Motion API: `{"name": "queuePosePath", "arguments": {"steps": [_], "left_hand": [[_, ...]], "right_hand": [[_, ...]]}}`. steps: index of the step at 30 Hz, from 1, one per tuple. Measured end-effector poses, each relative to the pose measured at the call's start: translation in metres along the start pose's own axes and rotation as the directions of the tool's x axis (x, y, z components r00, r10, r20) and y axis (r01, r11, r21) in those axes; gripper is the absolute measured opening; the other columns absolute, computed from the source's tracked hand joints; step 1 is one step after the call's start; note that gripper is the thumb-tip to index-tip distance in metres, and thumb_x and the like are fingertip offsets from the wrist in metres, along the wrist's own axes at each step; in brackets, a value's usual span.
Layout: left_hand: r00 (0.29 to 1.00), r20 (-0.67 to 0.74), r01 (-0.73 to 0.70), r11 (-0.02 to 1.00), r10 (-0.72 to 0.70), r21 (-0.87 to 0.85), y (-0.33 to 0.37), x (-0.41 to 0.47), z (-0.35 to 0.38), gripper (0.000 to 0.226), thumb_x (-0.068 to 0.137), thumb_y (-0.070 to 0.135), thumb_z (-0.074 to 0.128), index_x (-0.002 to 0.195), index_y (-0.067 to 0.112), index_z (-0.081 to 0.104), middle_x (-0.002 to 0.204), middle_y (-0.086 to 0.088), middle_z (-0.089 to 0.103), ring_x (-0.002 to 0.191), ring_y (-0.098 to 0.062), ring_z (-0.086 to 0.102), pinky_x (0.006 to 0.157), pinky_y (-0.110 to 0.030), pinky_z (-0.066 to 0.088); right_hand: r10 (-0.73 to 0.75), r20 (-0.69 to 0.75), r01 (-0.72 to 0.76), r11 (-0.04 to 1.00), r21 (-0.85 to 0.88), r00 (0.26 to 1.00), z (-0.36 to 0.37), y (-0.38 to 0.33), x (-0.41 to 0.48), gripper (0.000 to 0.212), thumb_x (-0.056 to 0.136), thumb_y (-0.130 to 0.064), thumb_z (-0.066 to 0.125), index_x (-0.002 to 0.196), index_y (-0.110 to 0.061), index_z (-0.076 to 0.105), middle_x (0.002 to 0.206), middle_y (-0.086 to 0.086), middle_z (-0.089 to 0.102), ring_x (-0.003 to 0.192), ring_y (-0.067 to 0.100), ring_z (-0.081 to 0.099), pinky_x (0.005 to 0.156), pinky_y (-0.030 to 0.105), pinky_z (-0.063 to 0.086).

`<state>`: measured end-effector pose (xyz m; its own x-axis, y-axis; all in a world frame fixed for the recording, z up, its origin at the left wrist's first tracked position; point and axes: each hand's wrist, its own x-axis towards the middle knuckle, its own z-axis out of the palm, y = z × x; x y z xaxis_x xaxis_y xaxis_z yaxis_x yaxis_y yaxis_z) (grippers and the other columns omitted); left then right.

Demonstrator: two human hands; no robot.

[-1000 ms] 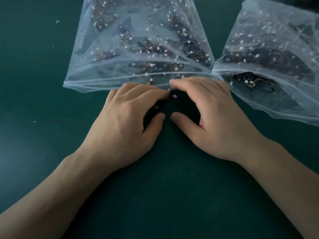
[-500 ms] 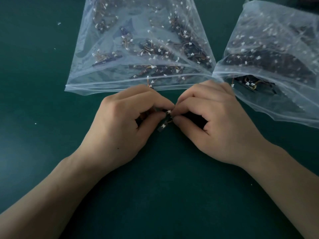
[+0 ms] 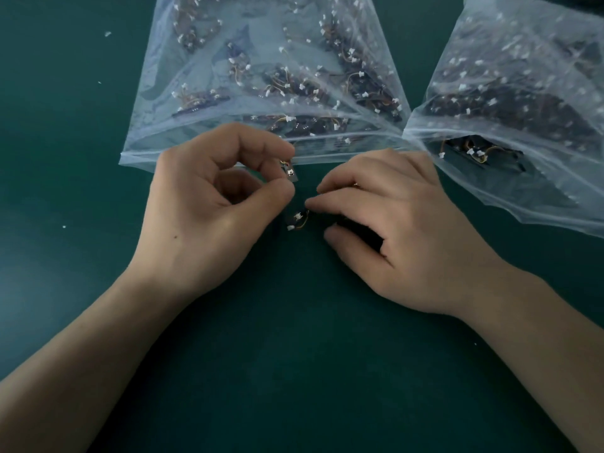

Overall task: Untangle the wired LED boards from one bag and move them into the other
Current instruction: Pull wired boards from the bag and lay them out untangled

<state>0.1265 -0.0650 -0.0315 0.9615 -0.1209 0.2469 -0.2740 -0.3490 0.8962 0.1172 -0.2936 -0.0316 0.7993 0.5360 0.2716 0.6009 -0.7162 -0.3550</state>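
Two clear plastic bags lie on the dark green table, each with several dark wired LED boards with white connectors inside. The left bag (image 3: 209, 93) has its mouth towards me; the right bag (image 3: 529, 103) lies at the upper right. My left hand (image 3: 209, 210) pinches one small LED board (image 3: 289, 171) between thumb and forefinger, just in front of the left bag's mouth. My right hand (image 3: 402, 230) pinches a second wired LED board (image 3: 298, 220) with its fingertips, low over the table. The two boards are apart.
The green table top (image 3: 294, 354) spreads around and towards me. A few tiny white specks (image 3: 107, 34) lie at the far left. Both forearms reach in from the bottom corners.
My hands were together over one tangled clump at the bag mouth. They have drawn apart; the left hand lifted one board up, the right keeps the other lower.
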Motion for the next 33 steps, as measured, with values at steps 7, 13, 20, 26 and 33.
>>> {"name": "queuePosePath", "arguments": {"steps": [7,13,20,26,33], "left_hand": [[0.998,0.05,-0.039,0.988,0.032,0.151,-0.001,-0.003,0.001,0.021,0.087,0.022,0.076,0.103,0.035,0.073,0.089,0.012,0.072,0.058,-0.018,0.065,0.053,-0.026,0.052],[0.993,0.084,-0.102,0.947,0.08,0.304,0.001,-0.003,0.004,0.015,0.088,0.024,0.074,0.097,0.035,0.074,0.089,0.024,0.07,0.072,-0.012,0.066,0.062,-0.011,0.045],[0.998,0.049,-0.051,0.984,0.043,0.171,0.0,-0.002,0.0,0.022,0.095,0.015,0.063,0.099,0.033,0.074,0.089,0.017,0.077,0.06,-0.015,0.065,0.056,-0.029,0.055],[0.991,0.039,-0.135,0.946,0.13,0.293,-0.001,-0.001,-0.005,0.022,0.092,0.009,0.063,0.095,0.026,0.077,0.075,0.01,0.072,0.057,-0.018,0.06,0.052,-0.021,0.045],[0.99,0.134,-0.098,0.936,0.055,0.337,0.001,-0.001,-0.007,0.016,0.086,0.022,0.065,0.095,0.029,0.075,0.07,0.012,0.067,0.058,-0.017,0.059,0.056,-0.017,0.042]], "right_hand": [[0.011,0.05,-0.014,0.998,0.063,0.999,-0.001,0.001,-0.001,0.006,0.092,-0.027,0.067,0.095,-0.025,0.072,0.123,-0.009,0.063,0.126,0.014,0.053,0.109,0.037,0.031],[0.043,0.082,-0.047,0.998,0.048,0.996,-0.003,0.0,0.0,0.029,0.094,-0.032,0.065,0.122,-0.024,0.071,0.129,-0.008,0.06,0.129,0.015,0.051,0.113,0.036,0.029],[0.075,0.089,-0.086,0.989,0.119,0.993,-0.004,0.0,0.0,0.028,0.079,-0.004,0.05,0.092,-0.024,0.065,0.129,-0.01,0.06,0.128,0.009,0.049,0.111,0.028,0.025],[0.08,0.107,-0.085,0.996,0.04,0.991,-0.002,0.001,0.0,0.038,0.092,-0.018,0.058,0.128,-0.022,0.069,0.136,-0.008,0.057,0.135,0.014,0.046,0.117,0.032,0.024],[0.075,0.03,-0.077,0.994,0.071,0.997,-0.001,0.002,-0.002,0.022,0.094,-0.044,0.065,0.086,-0.024,0.067,0.131,-0.009,0.06,0.131,0.013,0.049,0.112,0.034,0.028]]}}
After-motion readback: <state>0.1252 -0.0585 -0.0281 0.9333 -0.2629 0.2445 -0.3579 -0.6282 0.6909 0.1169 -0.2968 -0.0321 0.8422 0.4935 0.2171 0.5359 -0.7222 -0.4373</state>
